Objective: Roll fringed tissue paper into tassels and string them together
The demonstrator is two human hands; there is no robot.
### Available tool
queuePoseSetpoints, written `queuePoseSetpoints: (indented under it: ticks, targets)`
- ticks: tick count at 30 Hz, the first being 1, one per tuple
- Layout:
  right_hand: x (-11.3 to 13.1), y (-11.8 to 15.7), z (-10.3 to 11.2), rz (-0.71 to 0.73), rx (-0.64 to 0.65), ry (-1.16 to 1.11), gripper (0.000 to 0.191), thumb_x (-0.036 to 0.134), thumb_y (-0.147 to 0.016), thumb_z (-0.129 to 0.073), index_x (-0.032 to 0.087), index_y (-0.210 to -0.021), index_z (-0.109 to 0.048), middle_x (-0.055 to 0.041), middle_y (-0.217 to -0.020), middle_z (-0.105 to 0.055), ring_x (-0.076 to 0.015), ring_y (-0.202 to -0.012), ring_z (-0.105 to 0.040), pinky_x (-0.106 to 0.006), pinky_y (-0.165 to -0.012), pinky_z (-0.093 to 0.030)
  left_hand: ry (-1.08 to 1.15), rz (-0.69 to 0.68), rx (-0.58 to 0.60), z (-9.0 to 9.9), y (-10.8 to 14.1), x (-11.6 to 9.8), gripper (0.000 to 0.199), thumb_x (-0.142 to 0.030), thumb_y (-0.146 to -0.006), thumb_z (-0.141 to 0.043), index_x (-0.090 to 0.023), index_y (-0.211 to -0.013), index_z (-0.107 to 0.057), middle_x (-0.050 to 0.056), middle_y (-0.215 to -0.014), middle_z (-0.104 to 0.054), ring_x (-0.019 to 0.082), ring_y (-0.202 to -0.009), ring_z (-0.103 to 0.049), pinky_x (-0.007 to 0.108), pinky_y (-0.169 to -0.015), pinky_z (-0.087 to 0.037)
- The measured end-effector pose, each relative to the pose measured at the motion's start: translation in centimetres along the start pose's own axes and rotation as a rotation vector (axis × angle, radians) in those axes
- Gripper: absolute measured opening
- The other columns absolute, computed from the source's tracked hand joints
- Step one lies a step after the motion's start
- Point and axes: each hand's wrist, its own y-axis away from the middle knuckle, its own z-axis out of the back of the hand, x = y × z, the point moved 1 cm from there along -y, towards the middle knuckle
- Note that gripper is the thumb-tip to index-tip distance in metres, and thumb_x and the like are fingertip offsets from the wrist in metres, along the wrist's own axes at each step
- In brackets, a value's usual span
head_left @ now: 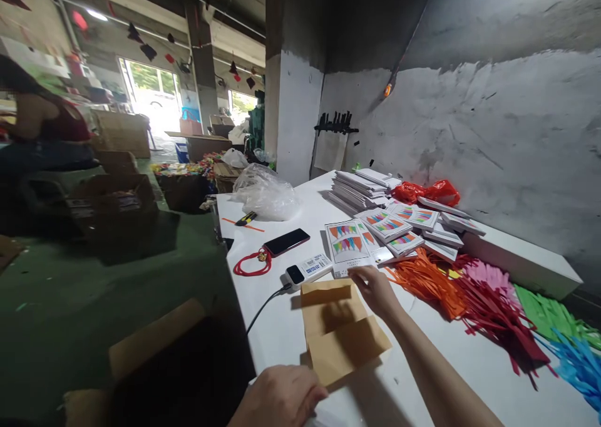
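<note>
My right hand [378, 292] reaches over the table, its fingertips closed at the lower edge of a card printed with coloured tassel garlands [346, 246]. Just below, a folded brown kraft paper piece [347, 349] lies with raised flaps and my hand's shadow on it. My left hand [284, 396] is at the near edge, fingers curled, beside the kraft paper's lower left corner. Something whitish shows under that hand, mostly hidden. Left of the card lies a white device with a small dark screen [307, 270], a black cable plugged into it.
A phone [286, 241] with a red cord, a yellow-black cutter [246, 218] and clear plastic [267, 192] lie on the left. Card stacks [359, 189], a white box [521, 255] and orange tassels [434, 283], among other colours, are at right. A person [44, 117] sits far left.
</note>
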Motion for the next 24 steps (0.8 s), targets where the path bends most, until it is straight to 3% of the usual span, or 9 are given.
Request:
queuePoseSetpoints:
  ticks: [3,6,9,11,13,15,17,20,24]
  targets:
    - [-2.0,-3.6,-1.4,-0.02,0.11,0.073,0.033,0.038,-0.095,-0.064,0.017,-0.12,-0.062,-0.0075,-0.122,-0.064,-0.0223,-0.109,-0.063,-0.047,-0.095,-0.052,0.007,0.024,0.059,0.2,-1.6,-0.1,0.048,-0.034,-0.108,-0.022,-0.021,-0.077,-0.057,0.001,-0.067,-0.068,0.016,-0.056,-0.066,0.025,-0.051,-0.044]
    - [-2.7,-2.9,-2.5,-0.023,0.175,0.098,0.033,0.038,-0.095,-0.064,0.017,-0.121,-0.061,-0.0071,-0.121,-0.064,-0.0219,-0.106,-0.064,-0.045,-0.092,-0.054,0.03,0.109,0.132,0.7,-2.8,0.0,0.041,-0.029,-0.107,-0.026,-0.021,-0.085,-0.06,0.0,-0.075,-0.07,0.018,-0.064,-0.069,0.026,-0.058,-0.048]
    - [-2.6,0.5,-1.9,-0.019,0.179,0.068,0.032,0.029,-0.094,-0.065,0.018,-0.124,-0.06,-0.0039,-0.105,-0.068,-0.019,-0.094,-0.066,-0.042,-0.089,-0.053,0.043,0.168,0.174,1.3,-3.7,0.1,0.031,-0.026,-0.105,-0.031,-0.022,-0.103,-0.062,0.003,-0.094,-0.071,0.019,-0.08,-0.071,0.027,-0.069,-0.053]
    - [-2.1,3.8,-0.7,-0.019,0.164,0.021,0.042,0.017,-0.091,-0.064,0.02,-0.132,-0.056,-0.0008,-0.092,-0.069,-0.0167,-0.085,-0.066,-0.037,-0.086,-0.053,0.006,0.19,0.193,1.4,-4.5,-0.3,0.028,-0.027,-0.104,-0.037,-0.023,-0.123,-0.057,0.006,-0.115,-0.068,0.021,-0.089,-0.071,0.03,-0.076,-0.056]
    - [-1.2,7.3,0.6,-0.015,0.138,-0.037,0.053,0.01,-0.088,-0.06,0.024,-0.139,-0.051,0.0009,-0.09,-0.069,-0.015,-0.082,-0.064,-0.032,-0.083,-0.051,-0.056,0.203,0.226,1.3,-5.4,-1.1,0.041,-0.028,-0.102,-0.042,-0.023,-0.142,-0.043,0.011,-0.136,-0.059,0.024,-0.095,-0.071,0.035,-0.077,-0.058]
    - [0.0,10.8,1.7,-0.012,0.108,-0.095,0.051,0.014,-0.09,-0.057,0.029,-0.139,-0.05,0.0022,-0.092,-0.069,-0.0131,-0.082,-0.063,-0.027,-0.079,-0.051,-0.092,0.184,0.282,0.9,-6.3,-2.3,0.049,-0.028,-0.101,-0.045,-0.023,-0.149,-0.035,0.012,-0.141,-0.055,0.026,-0.095,-0.071,0.037,-0.074,-0.058]
    - [1.0,13.9,2.7,-0.019,0.068,-0.191,0.046,0.021,-0.092,-0.056,0.031,-0.137,-0.051,0.0031,-0.09,-0.068,-0.0121,-0.078,-0.063,-0.024,-0.072,-0.051,-0.072,0.146,0.354,0.5,-7.0,-3.8,0.037,-0.026,-0.102,-0.042,-0.024,-0.138,-0.048,0.008,-0.127,-0.063,0.025,-0.091,-0.07,0.036,-0.071,-0.057]
    - [2.0,17.8,3.8,-0.056,0.015,-0.351,0.042,0.028,-0.088,-0.063,0.028,-0.129,-0.055,0.0022,-0.089,-0.069,-0.0126,-0.077,-0.063,-0.022,-0.068,-0.05,0.003,0.134,0.42,0.2,-7.6,-5.9,0.025,-0.024,-0.102,-0.038,-0.023,-0.106,-0.063,0.003,-0.099,-0.069,0.023,-0.085,-0.069,0.033,-0.071,-0.053]
    - [2.1,21.4,5.1,-0.187,-0.016,-0.427,0.012,0.032,-0.088,-0.064,0.023,-0.094,-0.068,-0.0001,-0.083,-0.07,-0.0136,-0.074,-0.062,-0.022,-0.065,-0.047,0.151,0.125,0.455,0.3,-8.1,-8.1,0.022,-0.023,-0.1,-0.042,-0.022,-0.096,-0.064,0.002,-0.093,-0.069,0.02,-0.081,-0.066,0.031,-0.071,-0.048]
